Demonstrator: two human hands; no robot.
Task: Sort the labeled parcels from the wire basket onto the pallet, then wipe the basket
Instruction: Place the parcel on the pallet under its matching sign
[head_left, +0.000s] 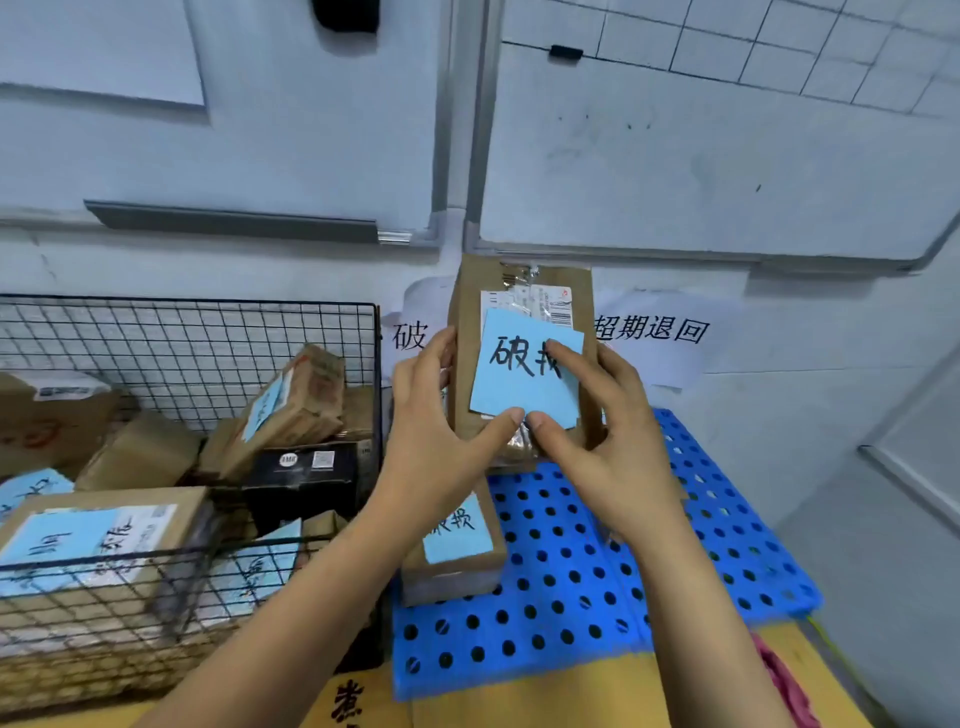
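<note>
The labeled parcel (522, 374) is held upright above the blue pallet (571, 571), gripped at both side edges by the left hand (436, 431) and right hand (613, 441), thumbs on its lower front. 1 flat parcel (457, 540) with a matching label lies below. It is best laid flat beside that one, label up — the wire basket (208, 332) is not yet emptied.

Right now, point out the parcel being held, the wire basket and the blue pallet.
held parcel (524, 374): head view, on its blue label.
wire basket (208, 332): head view, on the back wire wall.
blue pallet (558, 587): head view, on its bare perforated top.
</note>
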